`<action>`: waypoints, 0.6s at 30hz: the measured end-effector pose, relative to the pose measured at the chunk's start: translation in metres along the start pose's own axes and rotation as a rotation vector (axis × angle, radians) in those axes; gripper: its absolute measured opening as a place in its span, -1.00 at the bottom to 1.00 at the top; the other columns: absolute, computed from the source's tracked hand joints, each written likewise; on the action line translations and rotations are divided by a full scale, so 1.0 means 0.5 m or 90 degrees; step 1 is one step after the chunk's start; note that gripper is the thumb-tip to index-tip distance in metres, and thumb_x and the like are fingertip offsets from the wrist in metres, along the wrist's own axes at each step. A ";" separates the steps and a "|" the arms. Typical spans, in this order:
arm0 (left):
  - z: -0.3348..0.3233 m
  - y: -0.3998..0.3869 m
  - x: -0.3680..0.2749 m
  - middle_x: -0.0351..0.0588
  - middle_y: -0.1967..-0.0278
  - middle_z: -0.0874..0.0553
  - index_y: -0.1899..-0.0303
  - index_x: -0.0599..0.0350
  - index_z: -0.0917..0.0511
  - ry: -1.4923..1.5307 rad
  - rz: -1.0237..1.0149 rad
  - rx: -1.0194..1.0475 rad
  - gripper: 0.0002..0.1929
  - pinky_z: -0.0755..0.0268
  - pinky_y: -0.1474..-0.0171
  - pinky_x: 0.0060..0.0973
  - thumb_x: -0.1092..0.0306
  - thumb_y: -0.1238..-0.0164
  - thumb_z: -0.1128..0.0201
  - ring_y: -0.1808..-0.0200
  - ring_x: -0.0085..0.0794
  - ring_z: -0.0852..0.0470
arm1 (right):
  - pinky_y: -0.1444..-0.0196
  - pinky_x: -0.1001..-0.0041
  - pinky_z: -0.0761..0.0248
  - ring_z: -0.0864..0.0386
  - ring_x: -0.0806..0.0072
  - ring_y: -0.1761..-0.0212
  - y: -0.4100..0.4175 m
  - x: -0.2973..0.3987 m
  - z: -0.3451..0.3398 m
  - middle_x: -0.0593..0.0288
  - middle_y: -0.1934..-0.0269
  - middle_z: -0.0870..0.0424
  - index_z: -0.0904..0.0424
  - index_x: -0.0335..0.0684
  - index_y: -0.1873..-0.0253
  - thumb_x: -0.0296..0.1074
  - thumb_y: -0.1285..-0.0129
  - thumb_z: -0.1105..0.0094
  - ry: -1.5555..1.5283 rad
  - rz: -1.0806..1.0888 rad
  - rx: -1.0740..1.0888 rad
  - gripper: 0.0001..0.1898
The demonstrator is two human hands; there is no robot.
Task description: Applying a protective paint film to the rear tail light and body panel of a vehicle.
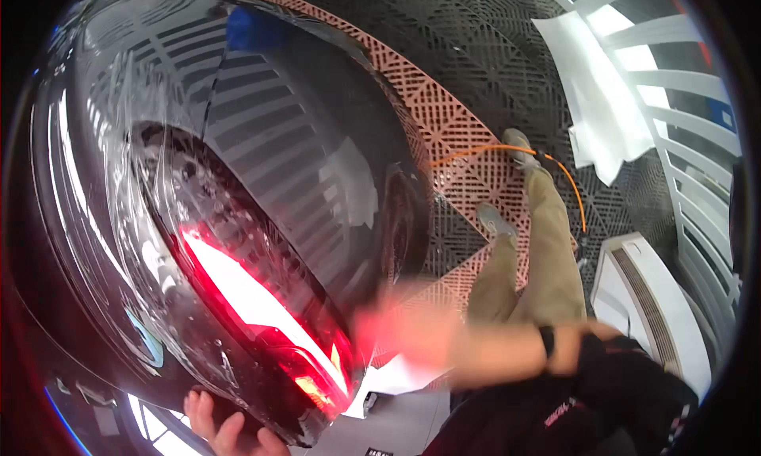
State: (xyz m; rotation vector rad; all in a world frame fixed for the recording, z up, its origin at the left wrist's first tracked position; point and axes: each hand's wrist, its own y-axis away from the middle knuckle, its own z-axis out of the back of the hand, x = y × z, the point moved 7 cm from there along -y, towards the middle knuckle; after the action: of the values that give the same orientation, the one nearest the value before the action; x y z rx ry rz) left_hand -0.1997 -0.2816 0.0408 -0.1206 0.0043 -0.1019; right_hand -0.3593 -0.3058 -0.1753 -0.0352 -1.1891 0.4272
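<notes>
A dark, glossy car rear corner (285,135) fills the left and middle of the view, with its red tail light (261,301) glowing. Wrinkled clear film (142,230) lies over the bodywork beside and above the lamp, wet-looking in places. At the bottom left, my left hand (232,429) is by the lower edge of the panel, fingers spread; its palm is cut off by the frame. My right hand (410,331), a dark band on its wrist, is blurred beside the lamp's right end. Whether it holds anything cannot be made out. Just below it shows something white (404,376).
My shoes and legs (553,236) are on pink and dark grille floor tiles (440,111). An orange hose or cord (475,149) crosses near one shoe. To the right are a white slatted structure (695,135), a hanging white sheet (606,93) and a white vented unit (654,313).
</notes>
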 end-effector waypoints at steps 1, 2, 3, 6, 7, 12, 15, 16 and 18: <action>0.002 -0.016 -0.007 0.29 -0.15 -0.65 0.05 0.24 -0.61 0.005 -0.013 -0.008 -0.67 -0.39 -0.32 0.07 0.16 -0.37 -0.29 -0.22 0.17 -0.56 | 0.39 0.32 -0.48 -0.69 0.31 0.18 0.027 -0.014 0.022 0.15 0.09 -0.69 -0.63 -0.16 -0.07 -0.33 -0.25 -0.13 0.004 0.006 -0.006 -0.70; -0.011 -0.032 -0.015 0.30 -0.17 -0.64 0.05 0.27 -0.60 0.031 -0.012 -0.051 -0.68 -0.41 -0.31 -0.01 0.20 -0.38 -0.29 -0.23 0.14 -0.57 | 0.30 0.32 -0.51 -0.70 0.29 0.15 0.066 -0.043 -0.004 0.13 0.08 -0.70 -0.65 -0.18 -0.03 -0.34 -0.27 -0.16 -0.145 -0.053 0.224 -0.74; 0.026 -0.032 -0.032 0.31 -0.19 -0.63 0.06 0.31 -0.60 0.038 -0.017 -0.054 -0.70 -0.44 -0.31 -0.08 0.23 -0.39 -0.28 -0.23 0.12 -0.58 | 0.21 0.32 -0.54 -0.70 0.28 0.13 0.136 -0.001 -0.029 0.10 0.07 -0.71 -0.66 -0.19 0.01 -0.35 -0.28 -0.19 -0.335 -0.129 0.452 -0.79; -0.014 0.002 0.017 0.29 -0.35 -0.47 -0.06 0.28 -0.50 0.049 0.034 -0.024 -0.65 -0.34 -0.42 -0.12 0.16 -0.47 -0.16 -0.39 0.05 -0.46 | 0.13 0.32 -0.59 -0.71 0.17 0.17 -0.034 -0.151 0.034 0.01 0.11 -0.71 -0.68 -0.24 0.00 -0.50 -0.29 -0.17 -0.397 -0.193 0.105 -0.78; -0.021 -0.003 0.016 0.29 -0.35 -0.48 -0.05 0.27 -0.50 0.072 0.026 -0.024 -0.65 -0.33 -0.43 -0.10 0.17 -0.47 -0.16 -0.39 0.05 -0.46 | 0.14 0.31 -0.59 -0.70 0.13 0.15 -0.104 -0.202 0.056 0.02 0.10 -0.71 -0.67 -0.25 0.01 -0.50 -0.29 -0.16 -0.250 -0.137 -0.041 -0.79; -0.005 0.028 0.031 0.28 -0.36 -0.47 -0.04 0.27 -0.51 0.068 0.031 -0.033 -0.68 -0.33 -0.43 -0.13 0.23 -0.45 -0.15 -0.39 0.01 -0.47 | 0.20 0.29 -0.55 -0.68 0.19 0.16 0.039 0.011 -0.011 0.05 0.11 -0.68 -0.63 -0.29 -0.10 -0.52 -0.21 -0.16 -0.239 0.007 -0.015 -0.66; -0.023 0.007 0.024 0.31 -0.35 -0.48 -0.01 0.29 -0.50 0.126 0.030 -0.080 -0.71 -0.28 -0.45 -0.09 0.28 -0.42 -0.15 -0.39 0.05 -0.46 | 0.11 0.34 -0.58 -0.67 0.23 0.12 0.343 0.167 -0.013 0.03 0.13 -0.67 -0.59 -0.33 -0.13 -0.46 -0.32 -0.11 -0.391 0.132 0.509 -0.70; -0.006 0.017 0.029 0.34 -0.33 -0.48 0.01 0.30 -0.49 0.183 0.039 -0.101 -0.72 -0.22 -0.47 -0.03 0.29 -0.39 -0.15 -0.38 0.10 -0.45 | 0.10 0.29 -0.61 -0.70 0.22 0.11 0.286 0.103 -0.018 0.03 0.13 -0.69 -0.61 -0.27 -0.10 -0.43 -0.32 -0.17 -0.362 -0.009 0.365 -0.72; -0.016 0.014 0.021 0.29 -0.34 -0.50 0.00 0.29 -0.51 0.138 0.050 -0.091 -0.74 -0.24 -0.47 -0.09 0.36 -0.37 -0.14 -0.39 0.05 -0.46 | 0.06 0.21 -0.61 -0.73 0.17 0.12 0.083 -0.102 0.010 0.05 0.12 -0.72 -0.64 -0.25 -0.04 -0.42 -0.30 -0.23 -0.373 -0.184 0.020 -0.76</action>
State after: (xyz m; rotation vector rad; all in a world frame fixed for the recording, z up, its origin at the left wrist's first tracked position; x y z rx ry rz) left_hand -0.1888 -0.2769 0.0322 -0.2509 0.2331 -0.0363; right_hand -0.3920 -0.2861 -0.2293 0.3048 -1.7336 0.2012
